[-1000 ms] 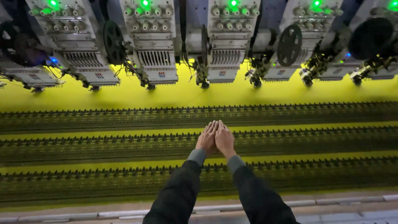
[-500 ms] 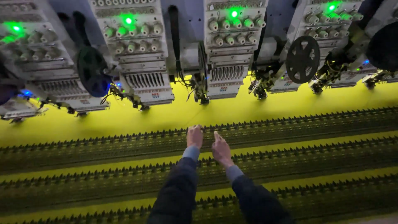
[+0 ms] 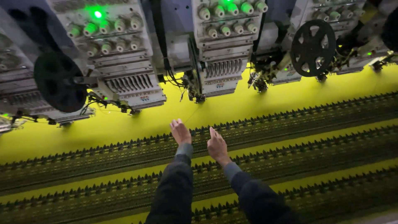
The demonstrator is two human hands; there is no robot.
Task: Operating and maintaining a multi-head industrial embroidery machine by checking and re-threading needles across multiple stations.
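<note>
Bright yellow fabric (image 3: 257, 103) lies stretched flat under a row of embroidery machine heads. Dark embroidered bands (image 3: 315, 120) run across it in several long rows. My left hand (image 3: 180, 132) rests flat on the topmost band, palm down, fingers together and pointing toward the machines. My right hand (image 3: 217, 145) is a little to its right, held on edge over the same band, fingers straight. Neither hand holds anything. Both arms wear dark sleeves with grey cuffs. The nearest machine head (image 3: 222, 54) hangs just beyond my fingertips.
A second machine head (image 3: 120, 62) with a lit green lamp (image 3: 98, 14) stands at the left, beside a black round reel (image 3: 56, 85). Another black spoked reel (image 3: 313, 47) sits at the upper right. Needle assemblies hang close over the yellow fabric.
My hands were pressed together a second ago; they have parted and slid forward toward the machine heads. The view has moved closer and tilted.
</note>
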